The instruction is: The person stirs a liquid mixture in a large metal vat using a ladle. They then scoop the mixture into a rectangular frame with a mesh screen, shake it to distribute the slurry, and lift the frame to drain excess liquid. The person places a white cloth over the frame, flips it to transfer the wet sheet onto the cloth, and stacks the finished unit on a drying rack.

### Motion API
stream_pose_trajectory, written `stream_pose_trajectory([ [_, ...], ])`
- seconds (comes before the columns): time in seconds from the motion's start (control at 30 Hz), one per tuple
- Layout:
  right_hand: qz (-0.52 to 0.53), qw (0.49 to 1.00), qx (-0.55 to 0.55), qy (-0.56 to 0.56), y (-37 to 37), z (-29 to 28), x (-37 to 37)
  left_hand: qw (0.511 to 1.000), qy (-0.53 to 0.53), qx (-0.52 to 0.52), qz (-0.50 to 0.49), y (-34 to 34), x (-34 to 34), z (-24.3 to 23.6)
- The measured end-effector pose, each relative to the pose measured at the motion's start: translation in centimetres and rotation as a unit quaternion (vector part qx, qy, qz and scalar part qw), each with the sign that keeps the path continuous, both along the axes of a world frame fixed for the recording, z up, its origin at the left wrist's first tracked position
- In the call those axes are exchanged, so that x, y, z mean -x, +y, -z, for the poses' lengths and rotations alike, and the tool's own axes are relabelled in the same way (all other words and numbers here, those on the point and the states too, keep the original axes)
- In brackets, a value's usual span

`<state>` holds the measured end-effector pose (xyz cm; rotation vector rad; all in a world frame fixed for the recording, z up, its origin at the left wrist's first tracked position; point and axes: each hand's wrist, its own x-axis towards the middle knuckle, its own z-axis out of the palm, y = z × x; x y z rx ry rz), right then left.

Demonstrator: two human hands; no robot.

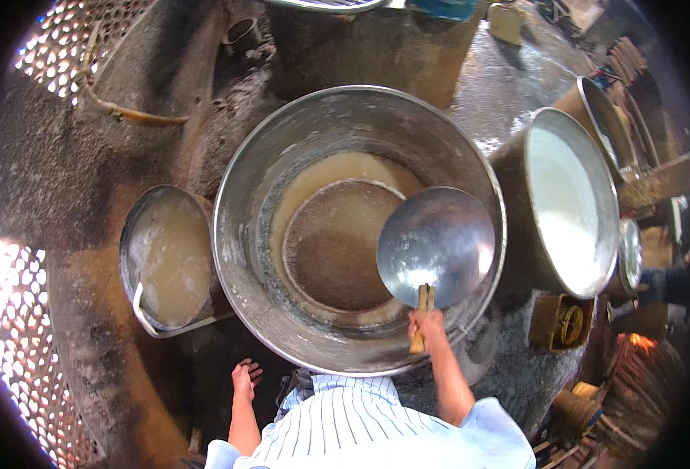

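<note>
My right hand [427, 324] is wrapped round the short wooden handle of a broad, shiny metal ladle [439, 242]. The ladle hangs over the right part of a big round metal vat [243, 156], covering some of what lies inside. Cloudy tan liquid [345, 166] fills the bottom of the vat, and a round brown sieve-like disc with a pale rim [333, 250] sits in it; its exact kind is hard to tell. Low beside the vat's near left side, my left hand [245, 379] is empty, fingers apart.
A metal pan [169, 258] of pale, murky liquid with a curved white handle stands left of the vat. To the right is a tall metal pot [568, 199] holding whitish liquid, with another pot [603, 117] behind. Fire [640, 341] glows at the lower right near stacked sticks [634, 391].
</note>
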<state>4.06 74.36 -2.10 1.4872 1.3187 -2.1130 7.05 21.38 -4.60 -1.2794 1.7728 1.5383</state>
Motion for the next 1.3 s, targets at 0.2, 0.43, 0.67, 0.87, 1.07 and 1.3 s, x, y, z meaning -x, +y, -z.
stream_pose_trajectory([
  [0.2, -0.255, 0.813, -0.52, -0.06, 10.7, 18.5, 14.5, 0.994, -0.023, 0.075, -0.069, 1.3, -1.8, -4.9],
  [0.43, -0.404, 0.757, -0.502, -0.106, 13.1, 24.0, 24.0, 0.969, -0.166, 0.124, -0.137, 3.8, -8.2, -7.5],
  [0.67, -0.496, 0.812, -0.304, -0.045, 8.4, 42.3, 10.2, 0.954, -0.198, 0.165, -0.15, 3.9, -7.2, -11.1],
  [0.87, -0.208, 0.97, 0.124, 0.02, -2.8, 38.6, 2.9, 0.965, -0.167, 0.137, -0.15, 3.8, -7.3, -10.6],
  [1.07, -0.143, 0.965, 0.211, -0.062, -10.7, 19.4, 5.5, 0.978, -0.122, 0.116, -0.122, 2.9, -8.7, -7.9],
  [1.3, -0.06, 0.974, 0.216, 0.013, -7.3, 3.4, 1.3, 0.998, -0.025, 0.012, -0.06, 1.1, -4.5, -1.2],
])
